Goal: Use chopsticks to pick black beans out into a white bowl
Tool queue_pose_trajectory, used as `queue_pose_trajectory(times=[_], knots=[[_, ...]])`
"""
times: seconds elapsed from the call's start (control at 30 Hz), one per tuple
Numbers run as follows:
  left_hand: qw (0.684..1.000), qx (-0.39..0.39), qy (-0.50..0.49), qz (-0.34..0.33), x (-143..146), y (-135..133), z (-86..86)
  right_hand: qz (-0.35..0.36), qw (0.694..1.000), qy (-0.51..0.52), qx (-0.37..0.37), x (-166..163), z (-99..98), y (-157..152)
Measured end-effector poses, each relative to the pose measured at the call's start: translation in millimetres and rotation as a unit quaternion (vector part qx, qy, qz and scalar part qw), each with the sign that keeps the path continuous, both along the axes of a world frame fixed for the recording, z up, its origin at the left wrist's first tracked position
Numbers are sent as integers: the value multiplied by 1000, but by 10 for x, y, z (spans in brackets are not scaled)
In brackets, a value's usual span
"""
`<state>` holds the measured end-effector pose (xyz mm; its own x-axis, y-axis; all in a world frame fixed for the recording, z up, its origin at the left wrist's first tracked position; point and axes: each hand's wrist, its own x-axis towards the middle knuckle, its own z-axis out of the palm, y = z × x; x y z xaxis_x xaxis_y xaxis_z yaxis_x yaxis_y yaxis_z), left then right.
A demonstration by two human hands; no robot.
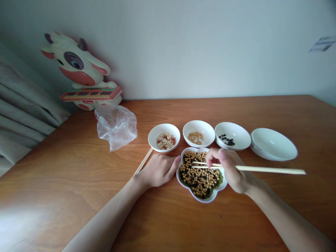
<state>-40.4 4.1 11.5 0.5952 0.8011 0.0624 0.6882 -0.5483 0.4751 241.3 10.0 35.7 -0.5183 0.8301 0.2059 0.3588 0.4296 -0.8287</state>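
Observation:
A flower-shaped white dish point(219, 187) full of mixed yellow, black and green beans sits in front of me. My right hand point(231, 169) is closed round a pair of chopsticks point(267, 169); their tips lie over the beans, pointing left. My left hand point(157, 169) rests on the table against the dish's left rim, fingers curled, thumb touching the rim. A second pair of chopsticks point(144, 160) lies on the table, partly hidden under my left hand.
Behind the dish stand small white bowls: one with peanuts point(164, 137), one with yellow beans point(198, 133), one with black beans point(232, 136), one with nothing in it point(273, 144). A crumpled plastic bag point(116, 126) and a cow toy point(81, 71) are at the back left.

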Motion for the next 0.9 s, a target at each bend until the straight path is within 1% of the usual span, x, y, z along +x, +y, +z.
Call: queue_pose_trajectory(times=[0.2,0.33,0.5,0.57,0.77,0.9], knots=[[1000,-6,-4,4,-1,-4,-17,-2,1000,7,-7,-12,-32,-11],[1000,-1,2,7,-2,2,-28,-8,1000,9,7,-18,-56,-2],[1000,6,11,8,0,1,-18,3,1000,6,-3,-11,-37,10],[1000,11,8,4,1,2,-16,5,1000,0,6,-9,-20,8],[1000,25,15,0,1,1,-30,52,998,5,32,-27,18,-11],[1000,21,18,2,0,-7,-25,58,998,8,36,-35,16,-16]])
